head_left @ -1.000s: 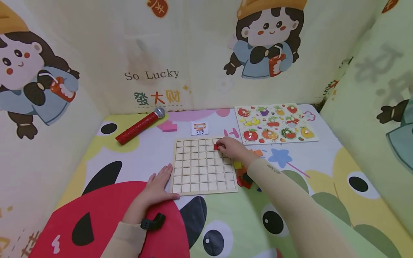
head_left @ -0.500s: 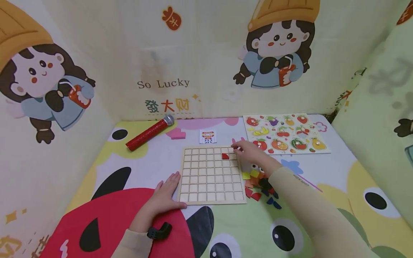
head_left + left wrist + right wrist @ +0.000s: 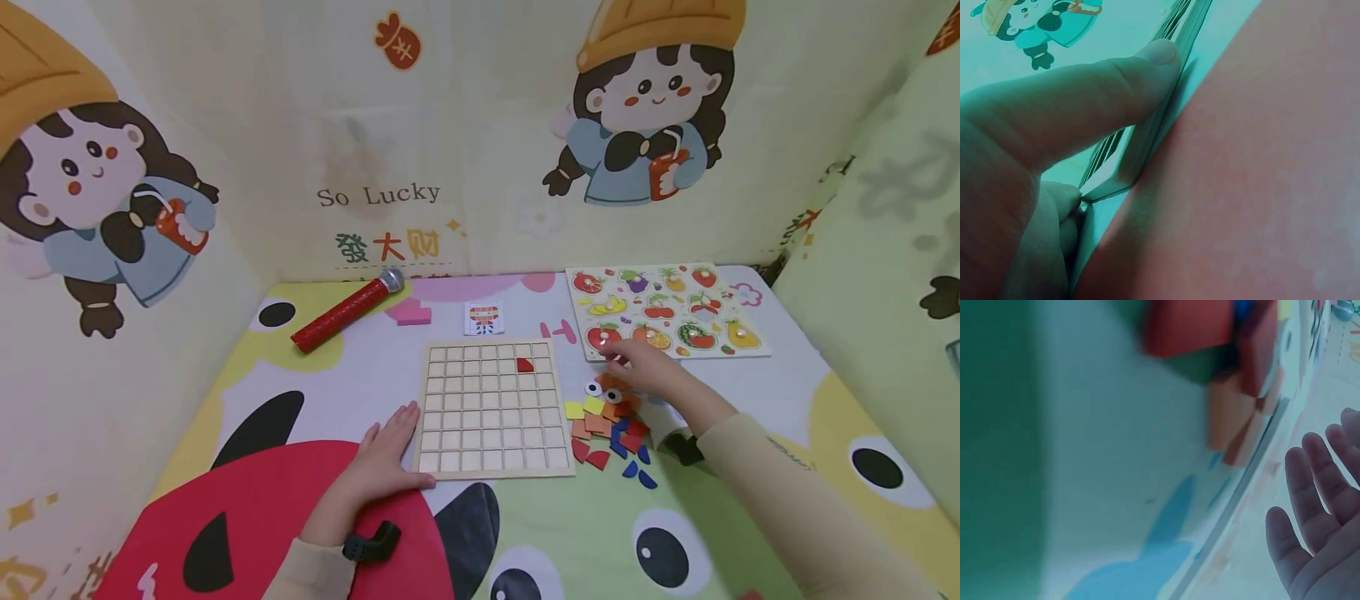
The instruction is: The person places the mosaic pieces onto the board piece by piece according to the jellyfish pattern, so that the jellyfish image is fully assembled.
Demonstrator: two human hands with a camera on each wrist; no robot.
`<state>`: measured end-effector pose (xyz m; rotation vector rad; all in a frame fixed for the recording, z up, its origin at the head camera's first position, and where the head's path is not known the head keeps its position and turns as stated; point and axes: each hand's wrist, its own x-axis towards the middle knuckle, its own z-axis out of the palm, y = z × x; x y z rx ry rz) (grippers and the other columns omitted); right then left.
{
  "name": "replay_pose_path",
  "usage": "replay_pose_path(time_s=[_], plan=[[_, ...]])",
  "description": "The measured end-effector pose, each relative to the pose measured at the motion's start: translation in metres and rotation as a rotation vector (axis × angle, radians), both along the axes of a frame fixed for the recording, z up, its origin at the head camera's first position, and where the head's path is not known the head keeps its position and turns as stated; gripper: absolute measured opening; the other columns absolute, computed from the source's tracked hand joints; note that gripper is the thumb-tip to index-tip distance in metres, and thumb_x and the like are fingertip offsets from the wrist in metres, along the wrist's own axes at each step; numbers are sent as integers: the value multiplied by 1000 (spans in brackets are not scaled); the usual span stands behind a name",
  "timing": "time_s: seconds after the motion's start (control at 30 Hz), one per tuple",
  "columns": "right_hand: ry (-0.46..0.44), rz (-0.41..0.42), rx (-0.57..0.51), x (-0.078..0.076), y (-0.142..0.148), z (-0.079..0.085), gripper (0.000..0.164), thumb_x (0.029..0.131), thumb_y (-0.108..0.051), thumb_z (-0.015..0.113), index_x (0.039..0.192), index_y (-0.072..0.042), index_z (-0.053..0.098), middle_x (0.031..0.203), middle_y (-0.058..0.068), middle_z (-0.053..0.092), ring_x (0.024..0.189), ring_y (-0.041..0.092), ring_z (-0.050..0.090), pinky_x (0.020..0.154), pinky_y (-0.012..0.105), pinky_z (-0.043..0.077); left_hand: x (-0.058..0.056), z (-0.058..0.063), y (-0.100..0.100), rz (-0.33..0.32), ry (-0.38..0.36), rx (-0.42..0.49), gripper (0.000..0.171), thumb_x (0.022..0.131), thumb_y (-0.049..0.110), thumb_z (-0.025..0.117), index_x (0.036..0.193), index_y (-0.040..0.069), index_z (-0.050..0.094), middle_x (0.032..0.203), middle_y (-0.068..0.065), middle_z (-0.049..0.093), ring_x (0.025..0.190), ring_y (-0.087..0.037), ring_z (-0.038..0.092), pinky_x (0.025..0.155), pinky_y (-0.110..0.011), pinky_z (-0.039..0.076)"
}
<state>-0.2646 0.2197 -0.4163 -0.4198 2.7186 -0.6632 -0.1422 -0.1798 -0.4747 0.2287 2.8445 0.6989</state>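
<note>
Left hand, nearest, lay with its fingers stretched along the left edge of a wooden grid board and its thumb on the near edge; a black band sat on that wrist. Just right of the board, from near to far, lay blue half-discs, red quarter pieces, orange squares, yellow squares and two eye discs. Right hand hung at the pile's far end, fingers loosely extended and parted; whether its fingertips touched anything could not be told. On the grid, one red piece filled a cell in the second row from the far edge. Farther back were a fruit board, a picture card, pink pieces and a red microphone, before a printed backdrop.
</note>
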Motion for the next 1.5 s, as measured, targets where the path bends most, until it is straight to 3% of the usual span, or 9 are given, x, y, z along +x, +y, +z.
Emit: replay_pose_path(time_s=[0.2, 0.4, 0.8, 1.07, 1.3, 1.5], plan=[[-7, -4, 7, 15, 12, -8, 38, 90, -25, 54, 122, -5, 55, 110, 13, 59, 96, 25, 54, 80, 42, 49, 5, -3, -1, 7, 6, -8, 114, 54, 43, 82, 146, 18, 20, 152, -2, 20, 139, -25, 18, 108, -58, 12], [1, 30, 23, 26, 15, -13, 36, 88, -24, 56, 119, -5, 57, 105, 10, 61, 94, 23, 55, 84, 47, 47, 8, -5, -4, 9, -1, -16, 114, 54, 45, 81, 146, 19, 19, 152, -1, 19, 139, -24, 17, 108, -58, 12], [61, 30, 28, 36, 24, -27, 40, 86, -23, 58, 121, -4, 55, 115, 19, 55, 101, 33, 52, 87, 52, 45, 16, 0, -2, 4, -26, -11, 112, 54, 42, 82, 145, 18, 21, 152, -1, 21, 139, -24, 18, 108, -58, 12], [66, 21, 31, 29, 32, -32, 34, 86, -11, 56, 118, -1, 57, 117, 24, 53, 105, 38, 50, 90, 56, 41, 12, -1, -1, -10, -16, -18, 112, 56, 43, 81, 146, 17, 20, 152, -1, 20, 139, -24, 17, 109, -56, 12], [39, 15, 37, 22, 32, -37, 35, 86, -17, 58, 118, -2, 57, 118, 24, 51, 109, 39, 46, 91, 57, 40, 8, 1, -2, -5, -34, -32, 112, 56, 44, 80, 146, 17, 18, 152, 0, 19, 140, -23, 15, 109, -56, 11], [53, -3, 68, 9, 36, -30, 36, 87, -21, 57, 116, 0, 56, 116, 24, 51, 108, 39, 45, 94, 58, 37, -5, 3, 2, -16, -17, -25, 112, 58, 45, 79, 146, 18, 17, 153, 0, 17, 140, -22, 13, 110, -56, 10]])
